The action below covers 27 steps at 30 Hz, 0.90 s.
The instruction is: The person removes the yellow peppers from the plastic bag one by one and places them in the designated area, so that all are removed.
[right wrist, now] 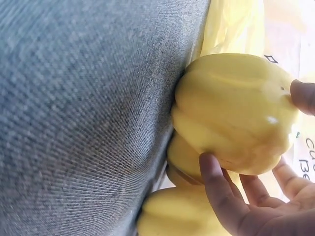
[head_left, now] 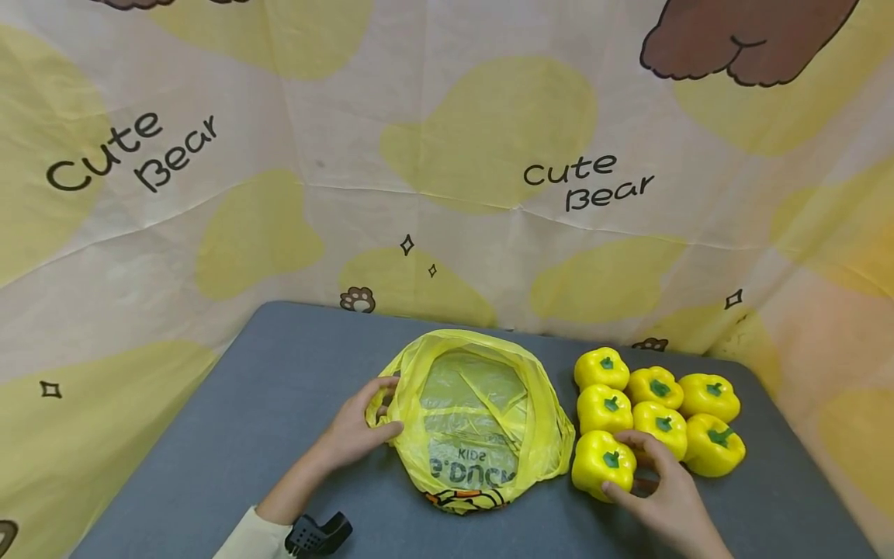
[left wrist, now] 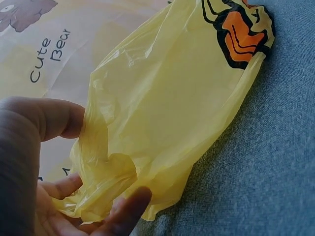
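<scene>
A thin yellow plastic bag (head_left: 552, 419) lies on the grey table with its wide mouth facing up, dark lettering showing inside. My left hand (head_left: 356, 423) holds the bag's left side; in the left wrist view, the fingers and thumb close round bunched plastic of the bag (left wrist: 142, 113). To the bag's right, my right hand (head_left: 663, 485) grips the front-left yellow bell pepper (head_left: 594, 462) between thumb and fingers. That pepper (right wrist: 231, 108) appears to rest on the table in the right wrist view. Several more yellow bell peppers (head_left: 602, 407) with green stems sit close together behind and beside it.
The grey table (head_left: 279, 388) has rounded far corners. A printed cloth (head_left: 489, 256) hangs behind it and at both sides. On my left wrist sits a black strapped device (head_left: 317, 536).
</scene>
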Each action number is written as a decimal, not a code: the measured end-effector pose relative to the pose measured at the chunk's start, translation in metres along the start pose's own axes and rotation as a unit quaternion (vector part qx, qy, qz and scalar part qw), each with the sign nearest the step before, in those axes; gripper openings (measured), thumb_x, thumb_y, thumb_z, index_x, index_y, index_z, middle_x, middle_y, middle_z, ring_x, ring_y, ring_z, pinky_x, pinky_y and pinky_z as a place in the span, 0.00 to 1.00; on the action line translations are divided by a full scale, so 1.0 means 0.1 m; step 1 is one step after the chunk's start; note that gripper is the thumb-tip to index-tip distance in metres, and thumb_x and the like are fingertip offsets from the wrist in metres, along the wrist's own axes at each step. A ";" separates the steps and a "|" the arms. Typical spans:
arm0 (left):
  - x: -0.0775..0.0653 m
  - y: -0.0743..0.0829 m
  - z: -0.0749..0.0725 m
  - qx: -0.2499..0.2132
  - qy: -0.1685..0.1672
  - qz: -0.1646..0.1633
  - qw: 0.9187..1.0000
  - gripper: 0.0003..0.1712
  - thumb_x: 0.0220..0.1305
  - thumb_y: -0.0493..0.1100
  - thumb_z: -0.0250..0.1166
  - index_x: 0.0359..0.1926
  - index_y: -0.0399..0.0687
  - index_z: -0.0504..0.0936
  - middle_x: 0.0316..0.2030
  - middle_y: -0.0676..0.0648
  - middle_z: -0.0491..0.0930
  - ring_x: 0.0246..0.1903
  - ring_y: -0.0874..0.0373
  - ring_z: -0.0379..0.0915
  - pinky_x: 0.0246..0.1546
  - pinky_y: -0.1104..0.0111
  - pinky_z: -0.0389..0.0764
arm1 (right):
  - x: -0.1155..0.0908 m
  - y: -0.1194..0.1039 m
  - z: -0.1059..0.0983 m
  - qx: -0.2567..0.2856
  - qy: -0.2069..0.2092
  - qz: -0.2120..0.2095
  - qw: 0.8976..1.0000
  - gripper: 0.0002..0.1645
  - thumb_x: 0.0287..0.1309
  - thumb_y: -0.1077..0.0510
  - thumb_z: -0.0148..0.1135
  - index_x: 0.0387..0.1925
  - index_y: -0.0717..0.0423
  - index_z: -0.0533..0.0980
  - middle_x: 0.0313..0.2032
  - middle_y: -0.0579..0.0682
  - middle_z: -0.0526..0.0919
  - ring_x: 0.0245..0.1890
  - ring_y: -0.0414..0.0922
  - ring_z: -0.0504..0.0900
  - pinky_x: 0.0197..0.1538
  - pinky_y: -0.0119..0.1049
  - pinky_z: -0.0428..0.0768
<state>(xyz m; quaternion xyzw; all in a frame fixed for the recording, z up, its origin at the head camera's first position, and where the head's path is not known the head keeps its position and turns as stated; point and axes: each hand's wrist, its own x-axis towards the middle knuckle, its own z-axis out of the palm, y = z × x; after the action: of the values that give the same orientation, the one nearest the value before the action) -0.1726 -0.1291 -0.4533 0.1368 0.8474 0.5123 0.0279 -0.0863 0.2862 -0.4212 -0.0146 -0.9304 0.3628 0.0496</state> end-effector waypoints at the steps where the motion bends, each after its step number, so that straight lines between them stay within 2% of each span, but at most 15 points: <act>1: 0.00 0.00 0.00 0.000 0.000 -0.001 1.000 0.35 0.55 0.40 0.69 0.64 0.47 0.68 0.59 0.39 0.73 0.50 0.45 0.77 0.44 0.65 0.78 | 0.00 0.00 0.00 0.002 0.001 -0.005 1.000 0.40 0.39 0.50 0.79 0.55 0.54 0.71 0.53 0.52 0.77 0.41 0.26 0.74 0.37 0.33 0.80; 8: 0.02 -0.02 -0.02 -0.010 -0.003 -0.009 1.000 0.35 0.56 0.41 0.69 0.64 0.49 0.68 0.59 0.40 0.73 0.50 0.46 0.76 0.39 0.68 0.78 | 0.04 0.01 0.03 -0.008 0.014 -0.037 0.999 0.39 0.39 0.49 0.79 0.54 0.52 0.72 0.50 0.49 0.77 0.41 0.24 0.72 0.37 0.33 0.80; 12: 0.03 -0.01 -0.02 -0.007 0.005 -0.009 1.000 0.35 0.56 0.40 0.69 0.64 0.49 0.68 0.62 0.41 0.71 0.51 0.45 0.76 0.40 0.69 0.78 | 0.05 0.01 0.01 -0.016 0.005 -0.023 1.000 0.40 0.40 0.47 0.78 0.55 0.51 0.72 0.51 0.50 0.77 0.42 0.27 0.73 0.37 0.34 0.80; 17: 0.01 -0.02 -0.02 0.004 0.019 -0.023 1.000 0.35 0.56 0.40 0.69 0.65 0.49 0.69 0.65 0.42 0.66 0.53 0.46 0.75 0.41 0.70 0.78 | 0.05 0.01 -0.05 -0.036 -0.009 -0.004 0.999 0.41 0.41 0.44 0.77 0.57 0.50 0.71 0.53 0.52 0.76 0.45 0.41 0.79 0.37 0.35 0.79; 19: 0.01 -0.02 -0.04 0.009 0.025 -0.029 0.999 0.34 0.56 0.40 0.68 0.64 0.50 0.69 0.63 0.41 0.66 0.51 0.49 0.75 0.37 0.72 0.77 | 0.05 0.01 -0.08 -0.040 -0.003 -0.016 0.999 0.39 0.43 0.45 0.76 0.57 0.51 0.71 0.53 0.53 0.76 0.46 0.49 0.80 0.36 0.35 0.79; 20: 0.00 -0.02 -0.05 0.010 0.026 -0.030 0.999 0.34 0.56 0.40 0.68 0.64 0.50 0.69 0.62 0.40 0.67 0.46 0.49 0.76 0.34 0.72 0.76 | 0.06 0.00 -0.11 -0.042 0.002 -0.024 0.999 0.38 0.45 0.46 0.76 0.57 0.51 0.71 0.53 0.53 0.76 0.46 0.52 0.80 0.36 0.35 0.80; 23: 0.00 0.00 -0.09 0.015 0.034 -0.033 0.999 0.34 0.57 0.40 0.67 0.65 0.50 0.69 0.62 0.40 0.66 0.47 0.47 0.73 0.32 0.70 0.75 | 0.08 -0.02 -0.22 -0.050 0.024 -0.051 0.997 0.35 0.48 0.50 0.74 0.57 0.51 0.71 0.55 0.54 0.76 0.47 0.58 0.80 0.37 0.36 0.81; 24: 0.00 0.01 -0.11 0.015 0.036 -0.033 0.999 0.33 0.58 0.40 0.67 0.65 0.50 0.68 0.62 0.39 0.66 0.47 0.46 0.73 0.32 0.69 0.76 | 0.08 -0.04 -0.27 -0.054 0.031 -0.057 0.996 0.34 0.49 0.50 0.73 0.58 0.50 0.72 0.55 0.54 0.75 0.47 0.58 0.79 0.36 0.37 0.81; 26: -0.01 0.02 -0.16 0.017 0.042 -0.027 0.999 0.33 0.59 0.40 0.67 0.66 0.50 0.68 0.64 0.39 0.65 0.51 0.43 0.72 0.38 0.65 0.79 | 0.10 -0.07 -0.38 -0.059 0.054 -0.080 0.994 0.33 0.49 0.53 0.74 0.57 0.49 0.73 0.54 0.52 0.76 0.47 0.47 0.81 0.36 0.34 0.82; 27: -0.01 0.03 -0.19 0.020 0.047 -0.023 0.998 0.33 0.60 0.40 0.66 0.66 0.49 0.67 0.65 0.39 0.64 0.56 0.42 0.70 0.42 0.62 0.79 | 0.10 -0.09 -0.44 -0.062 0.068 -0.092 0.992 0.33 0.48 0.54 0.75 0.57 0.49 0.73 0.54 0.47 0.76 0.47 0.40 0.80 0.36 0.31 0.81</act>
<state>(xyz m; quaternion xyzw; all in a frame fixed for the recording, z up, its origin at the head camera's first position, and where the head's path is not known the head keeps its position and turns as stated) -0.1745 -0.1445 -0.4416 0.0937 0.8610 0.5000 -0.0025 -0.0920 0.3096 -0.3823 0.0440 -0.9428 0.2970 0.1447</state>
